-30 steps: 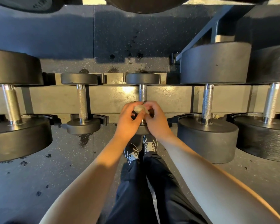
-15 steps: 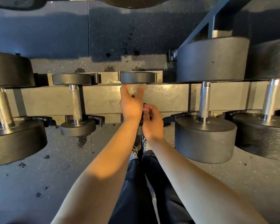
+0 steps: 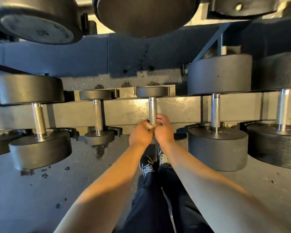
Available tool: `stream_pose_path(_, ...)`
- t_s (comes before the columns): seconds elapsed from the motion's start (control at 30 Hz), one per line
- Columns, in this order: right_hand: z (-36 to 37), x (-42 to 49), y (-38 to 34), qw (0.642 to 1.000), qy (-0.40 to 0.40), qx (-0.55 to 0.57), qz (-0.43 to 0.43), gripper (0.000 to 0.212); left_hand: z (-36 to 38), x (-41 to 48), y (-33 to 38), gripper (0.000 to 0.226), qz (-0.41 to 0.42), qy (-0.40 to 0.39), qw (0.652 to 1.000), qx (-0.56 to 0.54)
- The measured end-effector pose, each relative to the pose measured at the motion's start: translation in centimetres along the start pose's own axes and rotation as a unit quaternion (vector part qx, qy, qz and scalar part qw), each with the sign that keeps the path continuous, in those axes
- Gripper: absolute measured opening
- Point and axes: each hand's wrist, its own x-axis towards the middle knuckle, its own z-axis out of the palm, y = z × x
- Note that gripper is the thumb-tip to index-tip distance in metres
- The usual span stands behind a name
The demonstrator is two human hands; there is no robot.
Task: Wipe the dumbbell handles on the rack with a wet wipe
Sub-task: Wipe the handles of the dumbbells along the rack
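A small dumbbell lies across the rack in the middle, its knurled chrome handle running away from me to a black far head. My left hand grips a crumpled white wet wipe against the near end of that handle. My right hand curls its fingers round the same handle's near end from the right side. Both hands hide the dumbbell's near head.
The rack's metal beam runs left to right. A small dumbbell lies to the left, a bigger one beyond it. Large dumbbells lie to the right. More heads hang on the upper tier. My shoes stand on speckled floor.
My left hand has drawn the wipe back from the far end of the handle to its near end. The camera has tilted, showing more of the upper tier.
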Motion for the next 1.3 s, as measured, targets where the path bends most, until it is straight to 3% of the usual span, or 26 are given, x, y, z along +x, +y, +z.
stream_pose_path(0.1, 0.2, -0.9, -1.8, 0.997, 0.005, -0.071, -0.003, 0.036, -1.8, -0.9, 0.8, 0.006, 0.004, 0.006, 1.0, -0.017)
stream_pose_path(0.2, 0.2, -2.8, -4.4, 0.999, 0.005, -0.019, -0.035, 0.034, -4.1, -2.7, 1.2, 0.009, 0.027, 0.029, 0.992, -0.118)
stream_pose_path(0.4, 2.5, -7.9, -9.1, 0.995, -0.085, 0.023, -0.049, 0.018, -9.3, -6.5, -0.2, 0.023, 0.042, 0.092, 0.974, -0.201)
stream_pose_path(0.5, 3.2, -10.4, -11.6, 0.991, -0.086, -0.015, -0.103, 0.017, -12.0, -8.3, -0.5, 0.03, 0.078, 0.09, 0.972, -0.203)
stream_pose_path(0.7, 4.4, -14.8, -18.2, 0.982, -0.039, -0.011, -0.186, 0.017, -19.1, -10.0, 0.0, 0.012, 0.185, 0.14, 0.958, -0.171)
stream_pose_path(0.8, 5.3, -16.4, -22.2, 0.962, -0.069, -0.023, -0.261, 0.013, -23.9, -10.2, 0.5, 0.011, 0.181, 0.196, 0.947, -0.178)
stream_pose_path(0.9, 7.0, -17.3, -26.4, 0.931, -0.077, -0.055, -0.353, 0.013, -29.0, -11.2, 1.7, 0.015, 0.257, 0.232, 0.916, -0.204)
stream_pose_path(0.97, 8.3, -17.8, -29.8, 0.917, -0.053, -0.043, -0.393, 0.013, -32.4, -11.4, 2.8, 0.024, 0.306, 0.2, 0.891, -0.27)
stream_pose_path(1.03, 9.6, -18.0, -33.2, 0.907, -0.028, -0.029, -0.42, 0.012, -35.8, -10.7, 4.0, 0.027, 0.311, 0.175, 0.899, -0.252)
stream_pose_path(1.1, 10.9, -17.5, -36.3, 0.905, -0.001, -0.021, -0.424, 0.011, -39.1, -9.4, 5.1, 0.02, 0.304, 0.201, 0.911, -0.19)
stream_pose_path(1.2, 12.6, -15.6, -40.0, 0.911, 0.072, -0.019, -0.405, 0.012, -43.0, -5.8, 6.5, 0.014, 0.287, 0.261, 0.896, -0.215)
stream_pose_path(1.3, 14.0, -12.8, -42.0, 0.947, 0.089, -0.041, -0.304, 0.017, -45.2, -1.3, 8.5, 0.01, 0.246, 0.256, 0.9, -0.252)
